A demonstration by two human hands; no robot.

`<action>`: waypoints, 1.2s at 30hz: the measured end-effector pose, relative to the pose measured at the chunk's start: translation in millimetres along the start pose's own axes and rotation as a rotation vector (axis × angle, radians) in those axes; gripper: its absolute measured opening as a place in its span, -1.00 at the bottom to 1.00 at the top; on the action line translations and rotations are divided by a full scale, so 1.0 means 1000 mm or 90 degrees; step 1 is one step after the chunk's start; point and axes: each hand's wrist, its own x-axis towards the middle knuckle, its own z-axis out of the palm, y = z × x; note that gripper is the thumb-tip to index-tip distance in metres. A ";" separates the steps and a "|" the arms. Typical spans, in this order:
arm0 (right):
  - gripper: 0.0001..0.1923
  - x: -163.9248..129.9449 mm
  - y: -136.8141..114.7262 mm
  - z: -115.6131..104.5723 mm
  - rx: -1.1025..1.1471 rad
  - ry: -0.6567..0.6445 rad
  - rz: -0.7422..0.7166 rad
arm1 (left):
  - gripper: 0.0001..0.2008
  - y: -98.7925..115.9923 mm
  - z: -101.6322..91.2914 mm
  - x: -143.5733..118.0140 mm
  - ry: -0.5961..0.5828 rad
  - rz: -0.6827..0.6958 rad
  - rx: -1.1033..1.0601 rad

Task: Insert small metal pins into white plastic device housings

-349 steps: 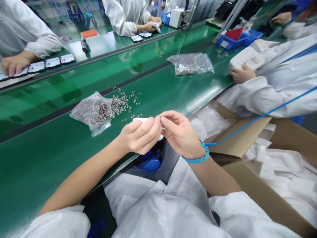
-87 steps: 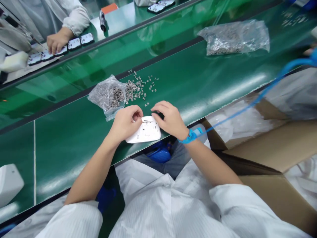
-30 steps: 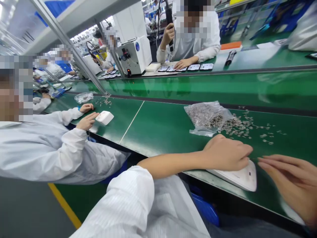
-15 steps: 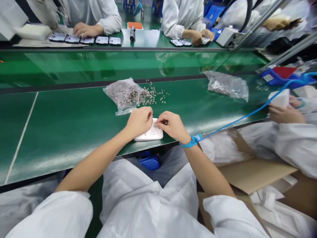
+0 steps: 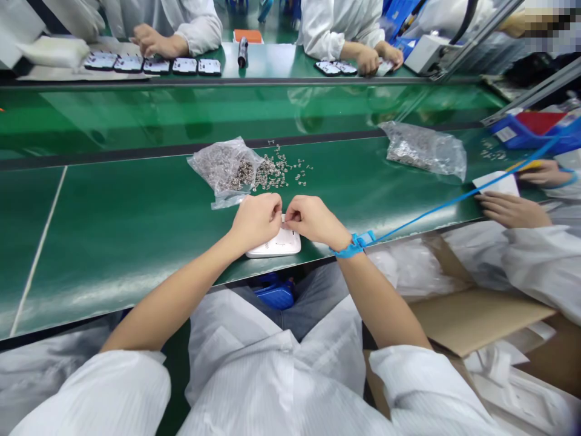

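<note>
A white plastic housing (image 5: 276, 244) with small holes lies on the green bench near its front edge. My left hand (image 5: 258, 219) rests at the housing's left and far side, fingers curled closed; what they hold, if anything, is hidden. Over the housing's right far part, my right hand (image 5: 313, 219) is closed in a pinch close to the left fingertips. Whatever sits in that pinch is too small to make out. Beyond both hands, small metal parts (image 5: 272, 172) spill out of a clear plastic bag (image 5: 222, 169). A blue wrist strap (image 5: 354, 244) circles my right wrist.
The strap's blue cord (image 5: 436, 209) runs right across the bench. A second bag of metal parts (image 5: 424, 151) lies right. A co-worker's hands (image 5: 517, 209) handle a white piece beside me. An open cardboard box (image 5: 481, 318) stands below right. Co-workers sit opposite, past the green strip (image 5: 181, 115).
My right hand has shifted slightly left and its fingers have curled in closer to my left hand. At right, the co-worker's white piece has been lowered and a yellow-orange tool shows there.
</note>
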 end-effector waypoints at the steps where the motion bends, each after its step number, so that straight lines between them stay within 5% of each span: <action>1: -0.86 0.001 0.000 0.000 -0.003 -0.001 0.009 | -0.88 0.000 0.000 0.000 -0.001 0.004 0.003; 8: -0.73 0.016 0.015 -0.003 0.086 -0.070 0.060 | -0.99 0.005 -0.002 0.003 -0.045 -0.013 0.042; 19: -0.75 -0.058 0.023 0.051 0.109 0.283 -0.155 | -0.91 0.004 0.000 0.007 -0.060 0.023 0.059; 36: -0.72 -0.057 0.022 0.057 0.046 0.270 -0.156 | -0.98 0.009 -0.001 0.010 -0.089 0.024 0.131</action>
